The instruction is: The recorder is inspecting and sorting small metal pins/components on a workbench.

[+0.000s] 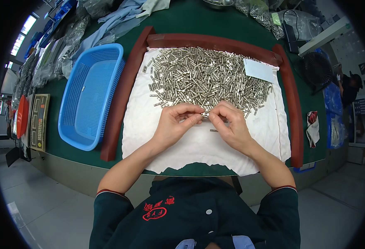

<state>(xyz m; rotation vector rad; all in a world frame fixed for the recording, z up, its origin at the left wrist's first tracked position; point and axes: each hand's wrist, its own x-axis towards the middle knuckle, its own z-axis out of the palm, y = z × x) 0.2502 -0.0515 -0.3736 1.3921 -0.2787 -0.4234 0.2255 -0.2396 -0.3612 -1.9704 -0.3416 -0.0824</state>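
Observation:
Both my hands meet at the near edge of a wide heap of small silvery metal pins (pixel 207 74), spread on a white cloth (pixel 178 149). My left hand (pixel 178 124) pinches a small metal pin (pixel 205 114) between thumb and forefinger. From the other side, my right hand (pixel 230 124) closes its fingertips at the same spot; what it grips is mostly hidden by the fingers. One loose pin (pixel 213 130) lies on the cloth just below my right fingertips.
Dark red wooden bars (pixel 215 41) frame the cloth at the back and both sides. A blue plastic basket (pixel 89 99) stands to the left. White paper (pixel 258 70) lies over the heap's right part. Beyond the right bar are a crumpled cloth (pixel 313 128) and a black fan (pixel 317 70).

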